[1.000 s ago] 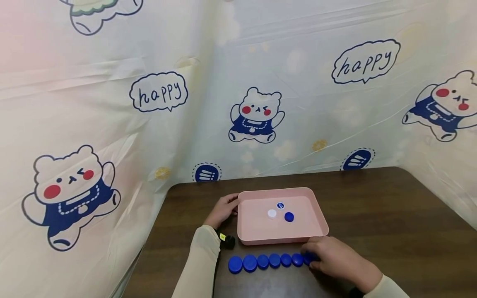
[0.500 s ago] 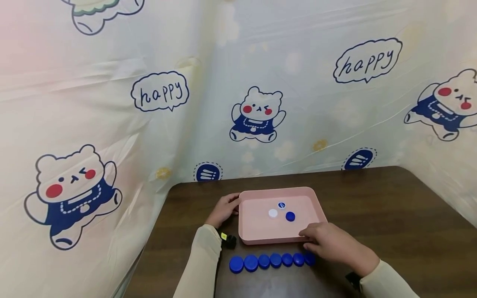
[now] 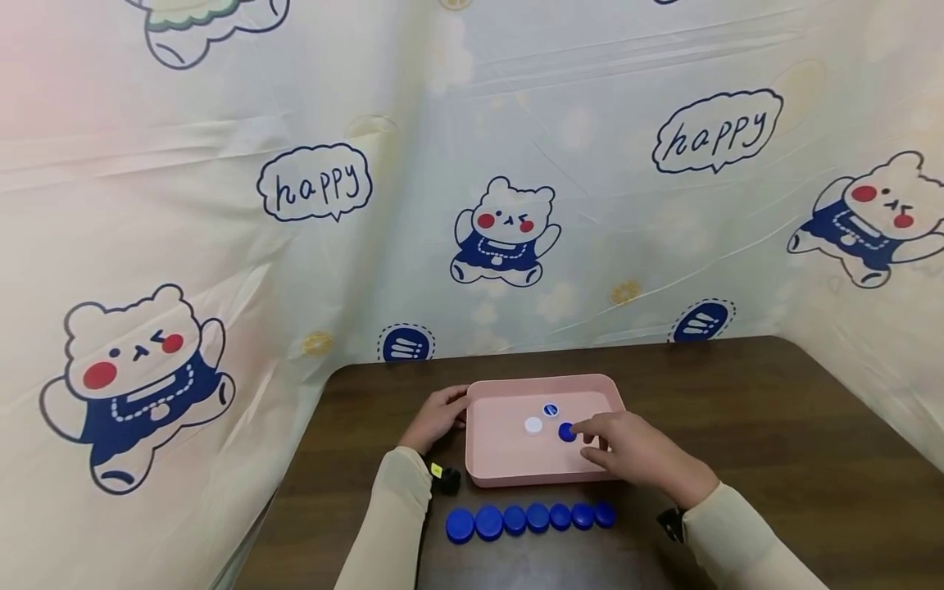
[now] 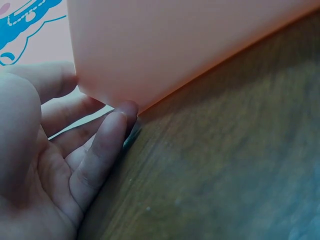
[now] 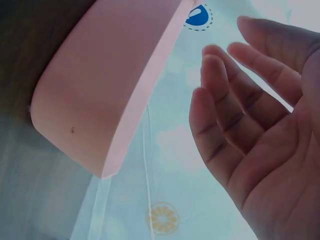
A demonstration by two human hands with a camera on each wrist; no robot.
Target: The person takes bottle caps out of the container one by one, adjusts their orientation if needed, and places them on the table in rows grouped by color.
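Observation:
A shallow pink tray [image 3: 509, 473] stands on the table. Inside lie a white round cap [image 3: 533, 426], a blue-and-white cap [image 3: 551, 410] and a dark blue cap [image 3: 566, 433]. My left hand [image 3: 435, 419] holds the tray at its left side; in the left wrist view, bent fingers [image 4: 100, 150] meet its corner. Over the tray's right part, my right hand [image 3: 634, 449] reaches in, its index fingertip at the dark blue cap. Whether it touches that cap, I cannot tell. The right wrist view shows its fingers [image 5: 215, 115] spread apart, with nothing between them.
In front of the tray runs a row of several blue bottle caps [image 3: 515, 519], larger toward the left. The brown table [image 3: 730, 410] extends to the right. A printed cloth [image 3: 413, 246] hangs behind it and along both sides.
My right hand has left the right end of the cap row, risen over the tray's front rim and moved left to the dark blue cap. The left hand stays at the tray.

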